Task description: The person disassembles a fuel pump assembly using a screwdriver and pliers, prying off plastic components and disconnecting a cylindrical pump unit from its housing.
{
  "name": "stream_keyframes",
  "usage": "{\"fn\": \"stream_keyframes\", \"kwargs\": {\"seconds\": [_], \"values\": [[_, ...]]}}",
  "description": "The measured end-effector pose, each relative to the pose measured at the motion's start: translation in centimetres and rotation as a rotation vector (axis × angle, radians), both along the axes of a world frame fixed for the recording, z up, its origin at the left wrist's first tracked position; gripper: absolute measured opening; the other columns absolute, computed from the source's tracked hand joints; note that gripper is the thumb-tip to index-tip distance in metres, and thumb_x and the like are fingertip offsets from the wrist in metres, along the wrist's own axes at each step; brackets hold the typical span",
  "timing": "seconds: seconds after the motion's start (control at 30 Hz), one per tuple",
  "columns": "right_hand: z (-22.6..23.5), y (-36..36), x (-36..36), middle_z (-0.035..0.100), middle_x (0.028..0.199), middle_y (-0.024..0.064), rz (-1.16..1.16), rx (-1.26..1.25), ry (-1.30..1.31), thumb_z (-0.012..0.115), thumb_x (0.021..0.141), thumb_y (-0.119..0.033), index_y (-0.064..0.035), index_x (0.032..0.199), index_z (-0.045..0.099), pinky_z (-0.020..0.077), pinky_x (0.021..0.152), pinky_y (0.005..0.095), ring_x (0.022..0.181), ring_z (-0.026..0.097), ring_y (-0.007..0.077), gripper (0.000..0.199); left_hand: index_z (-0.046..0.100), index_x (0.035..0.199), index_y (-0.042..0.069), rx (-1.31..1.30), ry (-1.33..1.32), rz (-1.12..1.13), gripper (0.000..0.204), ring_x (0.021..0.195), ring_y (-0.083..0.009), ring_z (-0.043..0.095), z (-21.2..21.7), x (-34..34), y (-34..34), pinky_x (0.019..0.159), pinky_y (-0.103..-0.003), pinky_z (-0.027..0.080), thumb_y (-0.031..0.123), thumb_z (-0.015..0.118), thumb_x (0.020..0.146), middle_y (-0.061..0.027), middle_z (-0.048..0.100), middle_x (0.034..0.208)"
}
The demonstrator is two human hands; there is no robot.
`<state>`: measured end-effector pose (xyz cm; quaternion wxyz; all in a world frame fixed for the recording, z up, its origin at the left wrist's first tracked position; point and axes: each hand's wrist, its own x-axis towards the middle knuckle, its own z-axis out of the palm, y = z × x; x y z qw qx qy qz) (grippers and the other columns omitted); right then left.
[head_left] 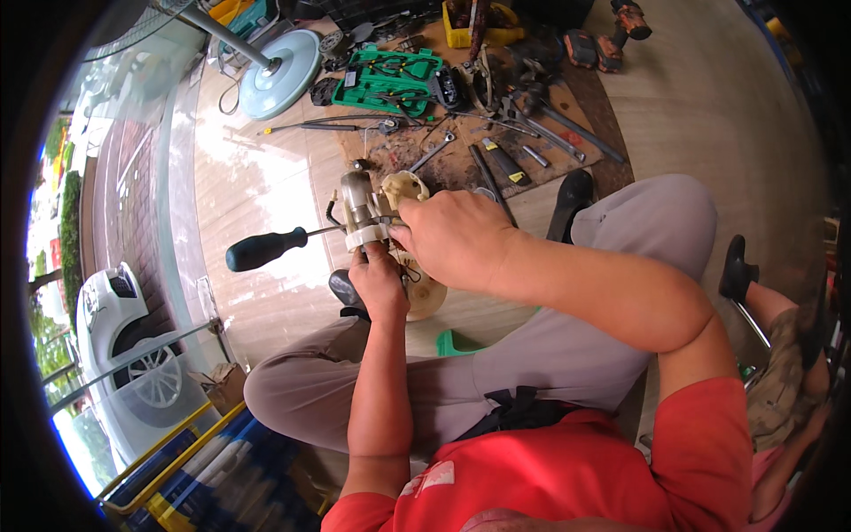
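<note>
In front of my bent legs is what looks like a fuel pump unit, with a silvery cylinder (357, 197), a white plastic collar (363, 236) and a cream plastic part (404, 185). My left hand (381, 285) closes on the collar from below. From the right, my right hand (461, 238) is closed at the unit's side, fingertips beside the cylinder; its fingers partly hide the unit. A screwdriver (266, 250) with a dark handle points out to the left, no hand on its handle. Its shaft runs to the unit just above the collar, where the tip is hidden.
Ahead lies a stained board (576, 133) with a wrench (432, 152), a utility knife (506, 161) and metal rods. Beyond are a green tool case (372, 80), a yellow bin (483, 35), a cordless drill (631, 19) and a fan base (279, 75). Another person's leg (780, 346) shows at right.
</note>
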<state>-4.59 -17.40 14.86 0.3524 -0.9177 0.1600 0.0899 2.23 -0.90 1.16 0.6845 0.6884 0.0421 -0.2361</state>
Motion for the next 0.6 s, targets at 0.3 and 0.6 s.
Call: {"fn": "stream_keyframes", "kwargs": {"seconds": [0.3,0.6], "values": [[-0.3,-2.5,0.4,0.069,0.085,0.0228,-0.159,-0.031,-0.159,0.055,0.096,-0.034,-0.0047,0.11,0.065,0.0526,0.076,0.0491,0.084,0.066,0.042,0.035,0.053,0.094,0.009,-0.225,0.118,-0.118,0.058,0.045,-0.0074,0.026,3.2,-1.2,-0.6,0.048,-0.028,0.033,0.067,0.047,0.093,0.0053,0.027,0.054],[2.7,-3.5,-2.0,0.066,0.08,0.0247,0.148,0.097,-0.104,0.055,0.095,-0.036,-0.0043,0.106,0.069,0.0513,0.076,0.0515,0.08,0.065,0.0432,0.037,0.056,0.105,0.018,-0.55,0.302,-0.24,0.066,0.046,-0.0062,0.028,2.4,-0.7,1.4,0.045,-0.024,0.027,0.08,0.046,0.083,0.0077,0.03,0.054]]}}
